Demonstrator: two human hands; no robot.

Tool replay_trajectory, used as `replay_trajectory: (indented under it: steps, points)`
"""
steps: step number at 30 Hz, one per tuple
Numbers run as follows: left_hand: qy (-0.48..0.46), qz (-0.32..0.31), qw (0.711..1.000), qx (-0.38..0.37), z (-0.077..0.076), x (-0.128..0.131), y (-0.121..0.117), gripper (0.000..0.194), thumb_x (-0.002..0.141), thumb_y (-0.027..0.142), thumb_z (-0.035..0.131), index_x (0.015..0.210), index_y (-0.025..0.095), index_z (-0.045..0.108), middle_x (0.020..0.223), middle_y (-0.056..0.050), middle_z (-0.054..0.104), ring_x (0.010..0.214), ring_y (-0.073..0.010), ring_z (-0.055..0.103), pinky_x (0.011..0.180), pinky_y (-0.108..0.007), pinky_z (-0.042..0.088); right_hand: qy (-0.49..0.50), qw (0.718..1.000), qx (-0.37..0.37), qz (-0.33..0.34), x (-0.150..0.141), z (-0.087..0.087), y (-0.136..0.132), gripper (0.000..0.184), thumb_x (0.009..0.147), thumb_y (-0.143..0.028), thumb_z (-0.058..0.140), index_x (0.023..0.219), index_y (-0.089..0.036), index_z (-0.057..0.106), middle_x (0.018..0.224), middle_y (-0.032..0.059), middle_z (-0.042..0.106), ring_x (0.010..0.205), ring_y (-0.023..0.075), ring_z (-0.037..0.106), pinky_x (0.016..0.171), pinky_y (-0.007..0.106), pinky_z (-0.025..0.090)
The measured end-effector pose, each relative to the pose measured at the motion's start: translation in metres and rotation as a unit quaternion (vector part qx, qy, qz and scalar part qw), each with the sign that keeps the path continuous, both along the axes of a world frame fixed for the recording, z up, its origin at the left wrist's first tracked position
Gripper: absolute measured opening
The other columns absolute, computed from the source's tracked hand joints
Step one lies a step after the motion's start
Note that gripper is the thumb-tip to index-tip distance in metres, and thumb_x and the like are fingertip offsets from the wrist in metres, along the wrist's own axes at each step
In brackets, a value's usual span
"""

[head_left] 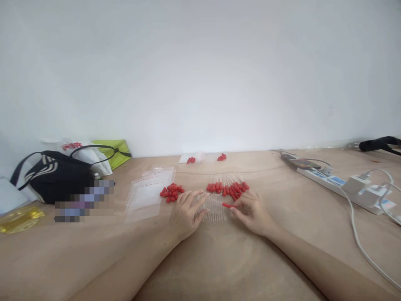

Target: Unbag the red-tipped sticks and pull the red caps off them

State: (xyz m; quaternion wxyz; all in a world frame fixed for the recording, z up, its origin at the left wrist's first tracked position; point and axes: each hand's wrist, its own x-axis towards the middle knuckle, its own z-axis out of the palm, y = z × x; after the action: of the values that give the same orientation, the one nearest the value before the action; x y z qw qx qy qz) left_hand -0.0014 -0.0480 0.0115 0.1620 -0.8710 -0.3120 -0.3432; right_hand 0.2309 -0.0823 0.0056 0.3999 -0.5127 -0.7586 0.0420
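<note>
A row of thin clear tubes (214,207), like glass dropper tubes, lies side by side between my hands. My left hand (189,212) rests at the row's left end, thumb and forefinger apart, its fingertips at the nearest tubes. On the other side, my right hand (250,212) pinches a slim red rubber bulb (229,205) pointing left over the row; whether a tube is in it I cannot make out. Just beyond lie droppers with red bulbs (233,190), fanned out with their clear stems pointing away. Beside my left fingers is a pile of loose red bulbs (171,192).
Clear plastic bags (147,196) are stacked at left. Farther back, two small bags hold red-bulbed pieces (222,157). A black bag (59,175) and yellow packet (21,219) sit far left. At right are a power strip (332,186), a phone (300,162) and white cables (353,225).
</note>
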Motion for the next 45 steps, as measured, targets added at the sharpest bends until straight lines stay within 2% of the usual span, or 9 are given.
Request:
replay_trajectory:
  steps: [4, 7, 11, 14, 18, 22, 33, 40, 45]
  points:
    - [0.014, -0.04, 0.998, 0.037, -0.003, 0.005, -0.001, 0.024, 0.083, 0.026, 0.048, 0.104, 0.024, 0.057, 0.092, -0.004, 0.061, 0.085, -0.0184, 0.05, 0.08, -0.036, 0.031, -0.055, 0.997, 0.031, 0.05, -0.007, -0.002, -0.007, 0.01, 0.075, -0.028, 0.054, 0.07, -0.021, 0.059, 0.066, -0.0005, 0.059, 0.068, 0.0142, 0.048, 0.069, 0.031, 0.029]
    - [0.016, -0.062, 0.997, 0.043, -0.005, 0.007, -0.001, 0.017, 0.084, 0.023, 0.048, 0.095, 0.024, 0.061, 0.076, -0.001, 0.061, 0.071, -0.0141, 0.05, 0.076, -0.034, 0.03, -0.061, 0.996, 0.031, 0.057, -0.007, -0.002, -0.008, 0.011, 0.077, -0.028, 0.052, 0.071, -0.021, 0.059, 0.065, -0.0005, 0.059, 0.067, 0.0141, 0.048, 0.069, 0.031, 0.028]
    - [0.02, -0.056, 0.997, 0.045, -0.006, 0.008, -0.001, 0.017, 0.084, 0.022, 0.046, 0.078, 0.02, 0.061, 0.067, 0.0, 0.059, 0.065, -0.0123, 0.047, 0.072, -0.032, 0.028, -0.056, 0.996, 0.044, 0.056, -0.009, -0.003, -0.008, 0.011, 0.076, -0.031, 0.055, 0.079, -0.022, 0.061, 0.072, 0.0007, 0.061, 0.071, 0.0152, 0.048, 0.07, 0.032, 0.028]
    - [0.02, -0.059, 0.997, 0.049, -0.005, 0.01, -0.004, 0.019, 0.085, 0.022, 0.044, 0.075, 0.019, 0.06, 0.065, 0.001, 0.058, 0.062, -0.0116, 0.046, 0.071, -0.032, 0.028, -0.047, 0.993, 0.093, 0.058, -0.015, -0.006, -0.006, 0.02, 0.074, -0.037, 0.058, 0.088, -0.022, 0.061, 0.081, 0.0027, 0.063, 0.074, 0.0163, 0.048, 0.07, 0.032, 0.028]
    - [0.034, -0.072, 0.995, 0.06, -0.003, 0.011, -0.008, 0.023, 0.085, 0.022, 0.042, 0.072, 0.019, 0.06, 0.06, 0.001, 0.055, 0.059, -0.0115, 0.046, 0.07, -0.032, 0.028, -0.054, 0.982, 0.166, 0.073, -0.021, -0.01, -0.005, 0.011, 0.078, -0.032, 0.056, 0.081, -0.024, 0.065, 0.065, -0.0006, 0.061, 0.068, 0.0138, 0.045, 0.07, 0.032, 0.025]
    - [0.037, -0.081, 0.994, 0.061, -0.002, 0.009, -0.009, 0.023, 0.084, 0.02, 0.042, 0.069, 0.018, 0.059, 0.058, 0.002, 0.054, 0.058, -0.0111, 0.046, 0.07, -0.032, 0.027, -0.064, 0.976, 0.194, 0.08, -0.02, -0.012, -0.007, 0.012, 0.077, -0.031, 0.057, 0.075, -0.024, 0.066, 0.054, -0.0019, 0.055, 0.063, 0.0121, 0.041, 0.068, 0.032, 0.022]
    - [0.032, -0.1, 0.993, 0.052, -0.002, 0.008, -0.009, 0.022, 0.084, 0.02, 0.042, 0.068, 0.017, 0.057, 0.057, 0.002, 0.054, 0.059, -0.0108, 0.045, 0.07, -0.033, 0.027, -0.077, 0.977, 0.163, 0.111, -0.017, -0.011, -0.01, 0.015, 0.078, -0.027, 0.053, 0.069, -0.024, 0.065, 0.051, -0.003, 0.051, 0.066, 0.0124, 0.043, 0.078, 0.036, 0.022]
    - [0.026, -0.104, 0.993, 0.048, -0.002, 0.009, -0.011, 0.023, 0.085, 0.018, 0.041, 0.068, 0.017, 0.056, 0.057, 0.002, 0.054, 0.058, -0.0108, 0.044, 0.067, -0.032, 0.027, -0.075, 0.978, 0.155, 0.119, -0.018, -0.009, -0.013, 0.018, 0.079, -0.026, 0.05, 0.068, -0.022, 0.064, 0.052, -0.0023, 0.051, 0.066, 0.0129, 0.044, 0.079, 0.038, 0.024]
    - [0.019, -0.114, 0.992, 0.04, -0.002, 0.003, -0.012, 0.021, 0.083, 0.016, 0.041, 0.069, 0.017, 0.056, 0.058, 0.001, 0.055, 0.058, -0.0114, 0.045, 0.064, -0.031, 0.031, -0.071, 0.979, 0.101, 0.16, -0.011, -0.008, -0.017, 0.02, 0.081, -0.024, 0.047, 0.072, -0.02, 0.064, 0.054, -0.0005, 0.052, 0.06, 0.0121, 0.043, 0.07, 0.034, 0.033]
